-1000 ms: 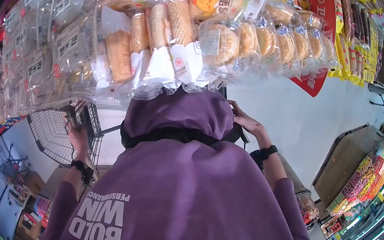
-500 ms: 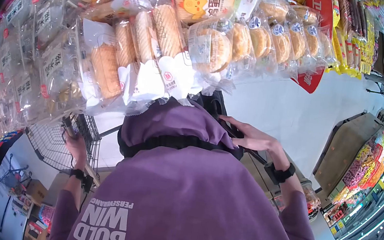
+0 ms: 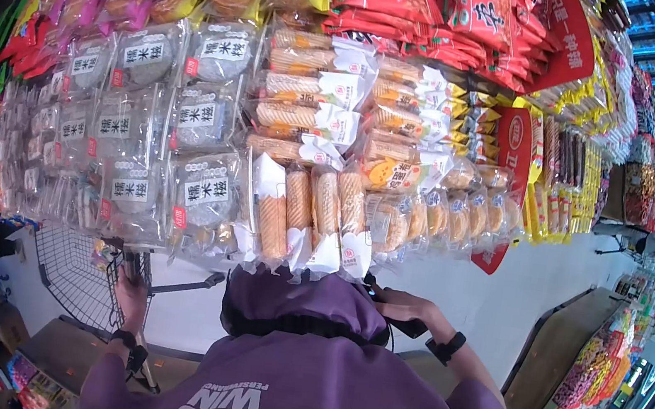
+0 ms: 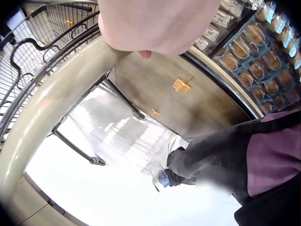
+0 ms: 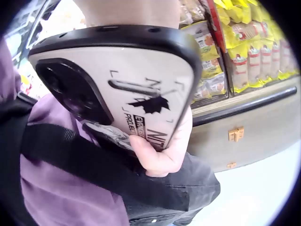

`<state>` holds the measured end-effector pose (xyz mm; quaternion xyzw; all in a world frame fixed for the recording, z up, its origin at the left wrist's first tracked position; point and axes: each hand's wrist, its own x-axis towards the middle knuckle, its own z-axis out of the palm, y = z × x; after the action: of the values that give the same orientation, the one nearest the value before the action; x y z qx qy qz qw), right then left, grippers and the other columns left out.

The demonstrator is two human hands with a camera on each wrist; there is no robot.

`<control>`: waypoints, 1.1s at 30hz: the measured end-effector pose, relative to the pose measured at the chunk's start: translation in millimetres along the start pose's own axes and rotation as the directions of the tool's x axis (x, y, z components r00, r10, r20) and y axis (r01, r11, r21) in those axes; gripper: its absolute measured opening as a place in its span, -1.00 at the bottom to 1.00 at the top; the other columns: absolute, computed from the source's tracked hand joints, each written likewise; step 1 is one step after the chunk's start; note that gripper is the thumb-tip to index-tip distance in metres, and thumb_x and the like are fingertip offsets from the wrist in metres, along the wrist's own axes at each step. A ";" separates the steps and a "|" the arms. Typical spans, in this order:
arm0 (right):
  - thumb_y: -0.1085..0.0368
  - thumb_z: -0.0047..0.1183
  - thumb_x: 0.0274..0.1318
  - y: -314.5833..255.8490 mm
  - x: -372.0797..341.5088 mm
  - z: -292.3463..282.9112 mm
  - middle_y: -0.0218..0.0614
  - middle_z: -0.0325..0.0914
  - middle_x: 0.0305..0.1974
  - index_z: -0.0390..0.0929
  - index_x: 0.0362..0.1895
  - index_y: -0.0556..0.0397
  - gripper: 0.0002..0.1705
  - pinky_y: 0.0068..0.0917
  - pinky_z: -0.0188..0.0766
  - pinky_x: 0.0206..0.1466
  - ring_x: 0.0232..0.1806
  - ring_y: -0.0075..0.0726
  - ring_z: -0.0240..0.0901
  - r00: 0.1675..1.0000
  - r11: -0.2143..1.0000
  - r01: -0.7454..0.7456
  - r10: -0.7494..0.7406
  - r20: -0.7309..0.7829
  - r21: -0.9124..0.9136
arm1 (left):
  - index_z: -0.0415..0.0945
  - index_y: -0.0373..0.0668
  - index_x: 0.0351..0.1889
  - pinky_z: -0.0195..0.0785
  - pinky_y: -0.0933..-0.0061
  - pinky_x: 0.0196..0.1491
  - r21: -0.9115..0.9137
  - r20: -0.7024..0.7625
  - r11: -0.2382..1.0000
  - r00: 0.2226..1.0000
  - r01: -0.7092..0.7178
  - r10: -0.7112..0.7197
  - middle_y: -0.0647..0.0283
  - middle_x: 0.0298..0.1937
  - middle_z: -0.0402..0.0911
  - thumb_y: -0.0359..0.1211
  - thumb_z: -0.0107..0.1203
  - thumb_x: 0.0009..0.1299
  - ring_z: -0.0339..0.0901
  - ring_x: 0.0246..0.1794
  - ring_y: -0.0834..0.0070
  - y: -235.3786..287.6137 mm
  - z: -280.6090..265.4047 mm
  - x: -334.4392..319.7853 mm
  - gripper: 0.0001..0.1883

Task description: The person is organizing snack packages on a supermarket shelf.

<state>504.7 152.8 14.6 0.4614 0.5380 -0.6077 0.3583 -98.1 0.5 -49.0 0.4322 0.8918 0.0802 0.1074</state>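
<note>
My left hand (image 3: pixel 131 299) grips the handle of a wire shopping cart (image 3: pixel 75 274) at the lower left of the head view. The left wrist view has that hand (image 4: pixel 157 23) at the top, wrapped on the pale cart handle (image 4: pixel 56 99). A phone (image 5: pixel 131 84) with a white back and black frame is in my right hand (image 5: pixel 164 153), fingers curled at its lower edge, beside the purple top and a black strap (image 5: pixel 89 165). In the head view the right hand (image 3: pixel 407 306) is at chest level, the phone mostly hidden.
Packaged snacks (image 3: pixel 214 117) fill the shelf ahead, with egg rolls (image 3: pixel 327 204) and round cakes (image 3: pixel 435 215) at its near edge. Another display (image 3: pixel 567 347) stands at the right. Pale floor (image 3: pixel 490 298) lies between them.
The head view has tilted up, bringing more shelf rows into sight. My right hand has drawn in from its more spread pose over the dark item at the chest. The left hand stays on the cart.
</note>
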 end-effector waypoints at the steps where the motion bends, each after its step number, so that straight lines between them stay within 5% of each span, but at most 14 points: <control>1: -0.41 -0.34 0.19 9.1 6.2 0.3 0.29 0.29 0.29 -0.09 0.53 0.07 0.05 -0.12 0.28 0.27 0.25 0.19 0.35 1.000 1.000 0.012 -0.013 0.022 0.027 | 0.39 -0.41 0.18 0.40 -0.08 -0.23 -0.002 0.005 1.000 1.000 0.008 -0.008 -0.23 -0.37 0.60 -0.36 0.12 0.26 0.57 -0.35 -0.19 8.2 -3.3 -2.1 -0.48; 4: -0.22 -0.16 0.25 21.4 0.6 9.2 -0.10 0.52 0.00 0.16 0.39 0.11 -0.17 -0.34 0.42 0.04 -0.04 -0.25 0.48 0.993 0.903 0.116 -0.116 -0.025 0.414 | 0.35 -0.42 0.23 0.38 -0.08 -0.21 0.026 0.004 0.999 0.999 -0.038 0.038 -0.23 -0.35 0.60 -0.40 0.09 0.26 0.54 -0.34 -0.19 -39.1 22.2 1.7 -0.45; 6: -0.06 -0.03 0.27 8.7 -25.4 11.5 -0.47 0.51 -0.24 0.40 0.11 0.06 -0.48 -0.57 0.39 -0.23 -0.33 -0.57 0.39 0.998 0.625 0.060 -0.037 -0.047 0.778 | 0.33 -0.45 0.25 0.38 -0.08 -0.20 0.002 0.041 1.000 0.999 -0.022 0.022 -0.23 -0.35 0.59 -0.41 0.08 0.26 0.54 -0.35 -0.17 -34.2 20.2 0.8 -0.42; 7: -0.02 0.01 0.23 17.9 -19.7 20.9 -0.42 0.51 -0.23 0.47 0.02 0.06 -0.54 -0.53 0.37 -0.22 -0.31 -0.53 0.37 0.993 0.513 0.091 0.018 -0.117 0.853 | 0.32 -0.46 0.26 0.39 -0.07 -0.23 0.001 0.001 0.998 0.998 -0.070 0.070 -0.23 -0.35 0.59 -0.42 0.08 0.25 0.55 -0.36 -0.15 -37.8 23.1 -0.1 -0.41; 9: -0.05 -0.03 0.21 28.6 -18.1 27.0 -0.36 0.48 -0.05 0.42 0.16 0.04 -0.44 -0.44 0.35 0.03 -0.08 -0.46 0.39 0.995 0.442 0.096 -0.028 -0.093 0.892 | 0.31 -0.45 0.27 0.40 -0.06 -0.24 0.014 0.021 0.999 0.999 -0.035 0.034 -0.24 -0.38 0.58 -0.43 0.08 0.25 0.55 -0.37 -0.14 -35.6 22.7 -1.2 -0.41; 11: 0.06 -0.04 0.23 44.2 -4.3 32.0 -0.22 0.44 0.21 0.19 0.41 0.18 -0.26 -0.45 0.26 0.25 0.16 -0.34 0.38 0.985 0.615 0.175 -0.107 -0.138 0.769 | 0.32 -0.47 0.24 0.39 -0.04 -0.28 -0.032 0.005 0.998 0.999 -0.046 0.047 -0.22 -0.42 0.57 -0.43 0.08 0.25 0.56 -0.40 -0.13 -30.0 21.6 -2.0 -0.43; 13: 0.12 0.04 0.24 18.0 -25.3 35.1 -0.28 0.55 0.01 0.47 0.19 0.17 -0.48 -0.47 0.31 0.16 0.02 -0.43 0.43 0.962 0.527 0.267 -0.093 -0.257 0.807 | 0.32 -0.49 0.23 0.38 -0.03 -0.30 -0.102 0.085 0.994 0.996 0.027 -0.019 -0.21 -0.45 0.57 -0.44 0.07 0.24 0.56 -0.42 -0.14 -14.6 7.9 -0.8 -0.44; 16: 0.09 0.02 0.29 24.8 -17.7 49.1 -0.22 0.54 0.09 0.42 0.26 0.18 -0.43 -0.43 0.30 0.22 0.11 -0.40 0.42 0.952 0.512 0.300 -0.109 -0.285 0.805 | 0.34 -0.48 0.19 0.38 0.00 -0.33 -0.099 0.077 0.995 0.997 0.009 -0.002 -0.20 -0.44 0.58 -0.42 0.13 0.27 0.58 -0.41 -0.12 -6.4 3.1 -1.2 -0.47; 23: -0.10 -0.18 0.40 24.9 7.3 52.6 -0.04 0.54 0.13 0.30 0.36 0.17 -0.31 -0.33 0.34 0.24 0.14 -0.26 0.48 0.986 0.824 -0.015 0.105 -0.126 0.567 | 0.35 -0.45 0.21 0.41 0.03 -0.21 -0.107 0.109 0.990 0.991 0.094 -0.083 -0.20 -0.31 0.62 -0.41 0.13 0.30 0.59 -0.26 -0.14 -12.0 6.1 -3.2 -0.48; 25: -0.12 -0.16 0.40 42.9 19.1 76.9 0.00 0.56 0.09 0.36 0.32 0.17 -0.32 -0.30 0.37 0.20 0.08 -0.22 0.53 0.962 0.829 0.167 -0.019 -0.272 0.534 | 0.35 -0.44 0.21 0.41 0.03 -0.17 -0.111 0.136 0.985 0.984 0.128 -0.113 -0.21 -0.28 0.62 -0.41 0.12 0.30 0.60 -0.22 -0.14 -16.4 8.0 -1.0 -0.48; 26: -0.13 -0.15 0.39 54.5 23.0 88.4 0.01 0.57 0.07 0.38 0.29 0.17 -0.32 -0.28 0.39 0.17 0.04 -0.21 0.55 0.935 0.825 0.254 -0.076 -0.346 0.505 | 0.37 -0.41 0.18 0.43 0.04 -0.20 -0.142 0.057 0.989 0.998 0.029 -0.022 -0.19 -0.30 0.63 -0.42 0.12 0.29 0.60 -0.24 -0.15 -34.0 19.0 -2.1 -0.51; 29: -0.12 -0.09 0.37 30.5 -5.7 80.6 -0.10 0.60 0.01 0.49 0.15 0.22 -0.37 -0.30 0.41 0.07 -0.06 -0.28 0.55 0.892 0.797 0.185 0.109 -0.440 0.574 | 0.40 -0.38 0.14 0.43 0.04 -0.23 -0.202 0.151 0.969 0.982 0.144 -0.114 -0.16 -0.32 0.64 -0.42 0.11 0.29 0.61 -0.28 -0.16 19.3 -9.7 0.0 -0.55; 30: -0.10 -0.05 0.38 20.8 -19.0 76.2 -0.31 0.60 -0.16 0.58 -0.04 0.22 -0.44 -0.42 0.35 0.04 -0.14 -0.45 0.45 0.896 0.688 0.198 0.163 -0.414 0.699 | 0.42 -0.36 0.09 0.43 0.02 -0.25 -0.131 0.136 0.984 0.985 0.124 -0.106 -0.17 -0.33 0.64 -0.42 0.09 0.29 0.60 -0.29 -0.18 11.7 -6.7 0.3 -0.60; 33: -0.05 -0.04 0.41 31.9 -23.4 99.0 -0.49 0.53 -0.29 0.59 -0.15 0.15 -0.53 -0.53 0.25 0.07 -0.17 -0.58 0.35 0.787 0.398 0.558 0.025 -0.616 0.729 | 0.41 -0.37 0.13 0.41 -0.02 -0.24 -0.071 0.119 0.990 0.987 0.121 -0.112 -0.22 -0.32 0.62 -0.41 0.05 0.30 0.58 -0.26 -0.20 -6.1 1.5 1.4 -0.58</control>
<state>524.5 48.7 26.0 0.6294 0.2847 -0.6915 -0.2113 -103.1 -2.1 -52.1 0.3785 0.9041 0.0838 0.1797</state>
